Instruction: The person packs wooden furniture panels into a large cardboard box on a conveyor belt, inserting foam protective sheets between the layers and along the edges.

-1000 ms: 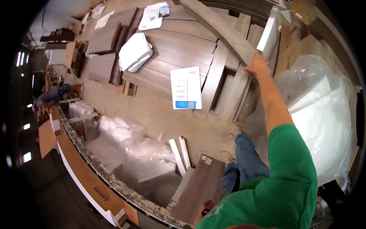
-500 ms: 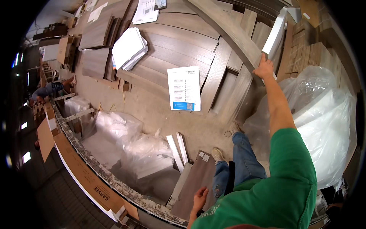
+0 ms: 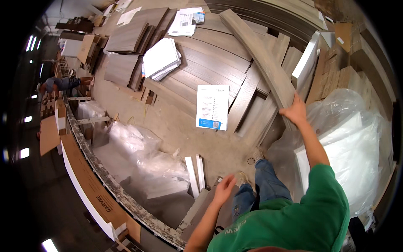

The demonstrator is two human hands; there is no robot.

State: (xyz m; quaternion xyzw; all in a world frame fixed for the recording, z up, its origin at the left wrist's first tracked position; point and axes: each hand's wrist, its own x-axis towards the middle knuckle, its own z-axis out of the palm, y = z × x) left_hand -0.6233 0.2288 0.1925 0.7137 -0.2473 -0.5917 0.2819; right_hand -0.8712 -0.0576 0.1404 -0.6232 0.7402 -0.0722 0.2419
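My right hand [image 3: 295,110] is closed round the near end of a long wood-grain board [image 3: 261,52]. That board slants away to the far left over other grey-brown boards [image 3: 201,61]. Its far end shows near the top of the view. My left hand [image 3: 225,189] is in front of my body, fingers stretched out, holding nothing. Beneath it lies a flat brown panel [image 3: 203,210] beside my feet. A stack of white printed sheets with a blue band [image 3: 213,105] rests on the boards' near edge.
Clear plastic bags of white foam [image 3: 352,147] stand at right, with more bags [image 3: 155,164] at left. White papers [image 3: 161,59] lie on the panels. A long cardboard box [image 3: 98,191] runs along the left. Another person [image 3: 63,84] bends over, far left.
The long board has come nearer to me in my right hand, and its far end now shows. My left hand has risen forward, and its fingers have straightened. The view has turned slightly.
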